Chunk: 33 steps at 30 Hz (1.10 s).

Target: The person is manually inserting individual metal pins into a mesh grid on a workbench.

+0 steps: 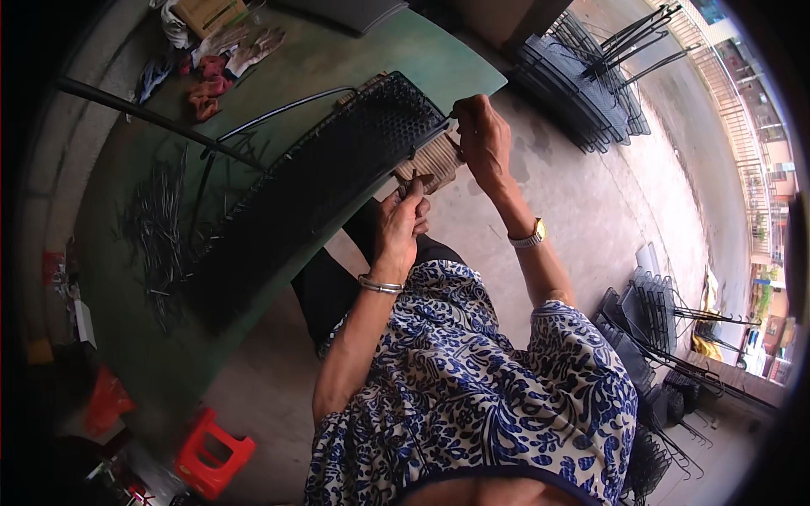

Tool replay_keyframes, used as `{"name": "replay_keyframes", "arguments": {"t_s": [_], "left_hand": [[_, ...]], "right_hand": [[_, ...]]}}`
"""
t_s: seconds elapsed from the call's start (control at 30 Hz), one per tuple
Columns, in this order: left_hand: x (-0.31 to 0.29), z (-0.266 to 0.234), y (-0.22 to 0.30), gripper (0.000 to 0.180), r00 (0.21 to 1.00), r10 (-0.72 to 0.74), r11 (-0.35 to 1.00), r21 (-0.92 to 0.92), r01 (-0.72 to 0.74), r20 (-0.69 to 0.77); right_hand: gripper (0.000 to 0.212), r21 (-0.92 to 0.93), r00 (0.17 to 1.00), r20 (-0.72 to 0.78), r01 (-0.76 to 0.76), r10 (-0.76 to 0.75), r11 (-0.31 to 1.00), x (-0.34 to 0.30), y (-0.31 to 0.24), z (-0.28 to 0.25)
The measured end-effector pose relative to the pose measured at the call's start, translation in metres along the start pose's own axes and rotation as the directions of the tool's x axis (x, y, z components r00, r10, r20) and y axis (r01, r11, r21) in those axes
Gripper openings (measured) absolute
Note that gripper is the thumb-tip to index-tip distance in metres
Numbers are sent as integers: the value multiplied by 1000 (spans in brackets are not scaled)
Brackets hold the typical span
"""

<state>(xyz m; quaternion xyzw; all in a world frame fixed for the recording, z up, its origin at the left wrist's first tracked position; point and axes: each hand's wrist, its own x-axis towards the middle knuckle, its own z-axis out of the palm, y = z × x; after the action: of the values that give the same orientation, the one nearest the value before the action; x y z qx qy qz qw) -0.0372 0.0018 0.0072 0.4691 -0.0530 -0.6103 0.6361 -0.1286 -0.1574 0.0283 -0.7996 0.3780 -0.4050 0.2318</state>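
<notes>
A long black wire-mesh basket or panel [312,169] lies slanted across the green table [295,72], its far right end towards my hands. My left hand [400,223] is closed just below that end, thumb raised, around a small dark piece too unclear to name. Beyond the same corner my right hand [485,139] is closed with its fingers curled down by the mesh's edge. What it grips is hidden. Ribbed brown cardboard [434,160] shows between the two hands, partly under the mesh. A bent black metal rod [278,118] sticks out from the mesh's far side.
Thin dark strips [156,223] lie heaped on the table's left. Gloves [245,51] and a cardboard box [207,13] sit at the far left. Stacked black mesh racks [582,80] stand on the floor at far right, more racks [650,320] nearer. A red stool [213,455] is at lower left.
</notes>
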Motion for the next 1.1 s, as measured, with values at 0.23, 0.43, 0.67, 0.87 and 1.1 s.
{"name": "replay_keyframes", "arguments": {"t_s": [0.23, 0.43, 0.67, 0.87, 1.1], "left_hand": [[-1, 7, 2, 20, 999, 18, 999, -36, -17, 32], [-1, 9, 2, 21, 998, 23, 999, -40, -21, 53], [-5, 13, 7, 23, 996, 65, 997, -38, -63, 53], [-4, 11, 4, 23, 995, 93, 995, -46, -92, 28], [-1, 13, -1, 26, 998, 50, 996, -78, -48, 26]], "right_hand": [[8, -227, 991, -38, 115, -127, 967, 13, 16, 20], [7, -153, 994, 25, 108, -105, 982, 10, 19, 25], [14, -333, 992, 62, 123, -108, 935, 4, 13, 28], [22, 63, 873, 487, -82, 41, 995, -11, -10, -13], [12, 91, 973, 120, -211, 199, 973, -3, -7, -18]]}}
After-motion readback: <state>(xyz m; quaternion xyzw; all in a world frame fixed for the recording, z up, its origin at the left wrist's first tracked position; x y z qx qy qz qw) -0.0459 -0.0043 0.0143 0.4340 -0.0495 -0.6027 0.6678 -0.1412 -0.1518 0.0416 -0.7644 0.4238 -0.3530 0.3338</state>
